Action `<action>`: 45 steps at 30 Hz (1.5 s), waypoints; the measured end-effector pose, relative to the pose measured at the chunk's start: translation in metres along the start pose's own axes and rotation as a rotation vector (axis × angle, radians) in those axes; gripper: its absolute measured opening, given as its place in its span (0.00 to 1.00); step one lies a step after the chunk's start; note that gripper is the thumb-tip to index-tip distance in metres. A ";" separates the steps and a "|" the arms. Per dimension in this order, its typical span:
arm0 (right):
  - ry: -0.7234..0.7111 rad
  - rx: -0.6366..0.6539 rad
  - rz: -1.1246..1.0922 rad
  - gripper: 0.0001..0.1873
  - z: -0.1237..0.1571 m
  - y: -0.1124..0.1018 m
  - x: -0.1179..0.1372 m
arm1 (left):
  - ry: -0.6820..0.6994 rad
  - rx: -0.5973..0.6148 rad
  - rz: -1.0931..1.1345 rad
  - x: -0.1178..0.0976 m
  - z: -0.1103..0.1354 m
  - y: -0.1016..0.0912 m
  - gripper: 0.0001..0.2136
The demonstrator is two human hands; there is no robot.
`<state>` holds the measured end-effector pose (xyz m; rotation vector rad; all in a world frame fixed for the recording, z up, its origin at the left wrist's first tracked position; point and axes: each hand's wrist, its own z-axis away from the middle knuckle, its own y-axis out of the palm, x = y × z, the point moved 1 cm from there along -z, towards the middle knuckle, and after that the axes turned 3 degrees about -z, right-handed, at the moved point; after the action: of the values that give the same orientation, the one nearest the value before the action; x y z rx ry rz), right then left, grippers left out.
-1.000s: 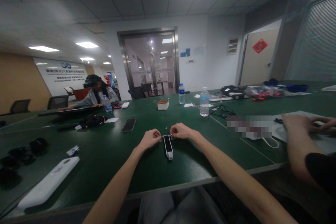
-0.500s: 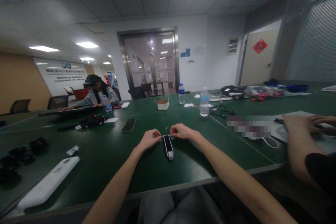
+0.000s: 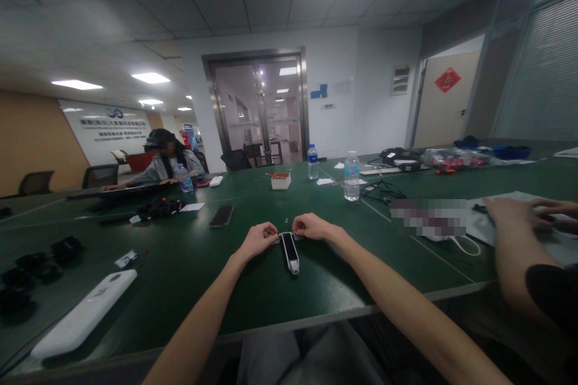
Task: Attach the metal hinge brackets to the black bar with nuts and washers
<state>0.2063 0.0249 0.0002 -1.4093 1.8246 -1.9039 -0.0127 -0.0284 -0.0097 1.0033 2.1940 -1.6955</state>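
A slim white device with a black face [image 3: 289, 248] lies on the green table [image 3: 253, 289], its narrow pale end pointing toward me. At its far end, on the left side, my left hand [image 3: 259, 239] is closed in a pinch. Opposite it, my right hand [image 3: 312, 227] pinches at the right far corner. Small pale bits show under both sets of fingertips, too small to name. A tiny light-coloured piece [image 3: 286, 220] lies on the table just beyond the device.
A small white box [image 3: 280, 181] and two water bottles [image 3: 351, 177] stand farther back. To the left are a blurred phone-like slab [image 3: 221, 216] and a long white case [image 3: 85, 313]. A co-worker's hands [image 3: 519, 213] are at the right; another person [image 3: 169, 159] sits far left.
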 end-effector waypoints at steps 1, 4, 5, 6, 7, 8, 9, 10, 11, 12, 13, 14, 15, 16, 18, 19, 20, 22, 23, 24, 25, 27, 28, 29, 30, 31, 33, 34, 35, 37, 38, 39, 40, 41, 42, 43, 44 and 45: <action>-0.002 -0.001 -0.003 0.06 0.000 0.000 0.000 | 0.000 -0.002 -0.002 0.000 0.000 0.000 0.10; -0.007 -0.006 -0.006 0.07 -0.001 0.001 -0.001 | 0.001 -0.002 -0.002 -0.001 0.000 0.000 0.10; -0.006 -0.007 -0.006 0.07 -0.001 0.001 -0.001 | 0.000 0.002 0.000 -0.001 0.000 0.000 0.10; -0.005 -0.008 -0.007 0.07 -0.001 0.001 -0.001 | -0.001 0.004 0.002 -0.001 0.000 0.000 0.10; -0.004 -0.008 -0.008 0.07 -0.001 0.001 -0.001 | -0.003 0.006 0.004 -0.001 0.000 0.000 0.10; -0.002 -0.009 -0.008 0.07 -0.001 0.001 -0.001 | -0.007 0.006 0.007 -0.001 0.000 0.000 0.10; 0.001 -0.010 -0.009 0.07 -0.001 0.000 0.000 | -0.012 0.007 0.009 0.000 0.000 0.001 0.10; 0.004 -0.011 -0.009 0.07 0.000 0.000 0.000 | -0.016 0.009 0.012 0.000 0.000 0.001 0.10; 0.007 -0.012 -0.009 0.07 0.000 -0.001 0.000 | -0.019 0.012 0.014 0.001 0.000 0.001 0.10; 0.010 -0.012 -0.009 0.07 0.000 -0.001 0.000 | -0.020 0.015 0.016 0.001 -0.001 0.002 0.10; 0.012 -0.011 -0.010 0.06 0.000 -0.001 0.000 | -0.020 0.018 0.018 0.001 -0.001 0.002 0.10; 0.013 -0.009 -0.012 0.06 0.000 -0.001 0.000 | -0.020 0.019 0.018 0.001 -0.001 0.002 0.10; 0.014 -0.008 -0.014 0.06 0.000 -0.001 0.000 | -0.020 0.019 0.018 0.001 -0.001 0.002 0.10; 0.015 -0.007 -0.015 0.06 0.000 -0.001 0.000 | -0.021 0.019 0.018 0.001 -0.001 0.002 0.10; 0.019 -0.006 -0.016 0.06 0.000 -0.001 -0.001 | -0.021 0.017 0.016 0.001 -0.001 0.002 0.10; 0.021 -0.006 -0.016 0.06 0.000 -0.001 -0.001 | -0.019 0.016 0.014 0.001 -0.001 0.002 0.10; 0.022 -0.007 -0.015 0.06 0.000 -0.001 -0.001 | -0.016 0.015 0.012 0.001 -0.001 0.002 0.10; 0.023 -0.006 -0.012 0.06 0.000 -0.001 -0.001 | -0.010 0.013 0.008 0.002 -0.001 0.002 0.10; 0.023 -0.006 -0.010 0.06 0.000 -0.001 -0.001 | -0.008 0.012 0.007 0.002 -0.001 0.002 0.10; 0.023 -0.006 -0.008 0.05 0.000 -0.001 -0.001 | -0.006 0.012 0.007 0.003 -0.001 0.002 0.10; 0.025 -0.005 -0.007 0.05 0.000 -0.001 -0.001 | -0.004 0.012 0.008 0.003 -0.001 0.002 0.10; 0.028 -0.006 -0.006 0.05 0.000 -0.001 -0.002 | -0.002 0.015 0.011 0.004 -0.001 0.003 0.10; 0.029 -0.007 -0.006 0.05 0.000 -0.001 -0.002 | -0.001 0.018 0.013 0.004 -0.002 0.003 0.10; 0.029 -0.008 -0.006 0.05 0.000 -0.001 -0.002 | 0.000 0.021 0.014 0.004 -0.001 0.003 0.10; 0.026 -0.009 -0.006 0.05 0.000 0.000 -0.002 | 0.002 0.024 0.015 0.004 -0.001 0.003 0.10; 0.022 -0.011 -0.007 0.05 0.000 0.000 -0.002 | 0.004 0.026 0.015 0.004 -0.001 0.003 0.10; 0.009 -0.013 -0.008 0.05 -0.001 0.001 -0.001 | 0.005 0.028 0.014 0.003 -0.001 0.002 0.09; 0.002 -0.014 -0.009 0.05 -0.001 0.002 -0.001 | 0.006 0.027 0.012 0.003 -0.001 0.002 0.09; -0.005 -0.016 -0.009 0.05 -0.001 0.002 -0.001 | 0.006 0.027 0.011 0.002 0.000 0.001 0.09; -0.017 -0.021 -0.010 0.05 -0.001 0.003 -0.001 | 0.009 0.026 0.006 0.001 0.000 0.001 0.10; -0.022 -0.025 -0.010 0.05 -0.002 0.004 -0.001 | 0.011 0.027 0.004 0.000 0.000 0.001 0.10; -0.028 -0.029 -0.009 0.06 -0.002 0.004 -0.002 | 0.013 0.026 0.001 0.000 0.000 0.001 0.10; -0.034 -0.034 -0.007 0.06 -0.002 0.004 -0.002 | 0.014 0.023 -0.003 -0.001 0.001 0.000 0.10; -0.039 -0.039 -0.006 0.06 -0.002 0.004 -0.002 | 0.016 0.021 -0.007 -0.001 0.001 0.000 0.10; -0.043 -0.044 -0.006 0.07 -0.003 0.005 -0.002 | 0.017 0.019 -0.011 -0.001 0.001 0.000 0.09; -0.047 -0.047 -0.006 0.07 -0.003 0.005 -0.002 | 0.018 0.019 -0.014 0.000 0.001 0.000 0.09; -0.050 -0.049 -0.008 0.07 -0.003 0.005 -0.003 | 0.020 0.021 -0.017 0.000 0.001 0.000 0.09; -0.053 -0.049 -0.010 0.07 -0.003 0.005 -0.003 | 0.023 0.024 -0.020 0.000 0.000 0.000 0.09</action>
<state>0.2034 0.0277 -0.0048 -1.4720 1.8553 -1.8210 -0.0129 -0.0286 -0.0103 1.0147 2.2102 -1.7308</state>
